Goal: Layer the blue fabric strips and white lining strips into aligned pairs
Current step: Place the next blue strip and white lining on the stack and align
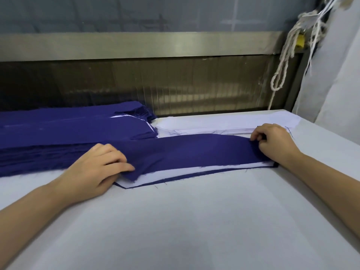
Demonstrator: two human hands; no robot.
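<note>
left hand (pixel 97 168) pinches the near-left end of the top blue strip (pixel 194 151), fingers curled. right hand (pixel 272 143) pinches its right end. strip lies on a white lining strip (pixel 175 173) on the desk (pixel 185 221).

No legible text anywhere.
</note>
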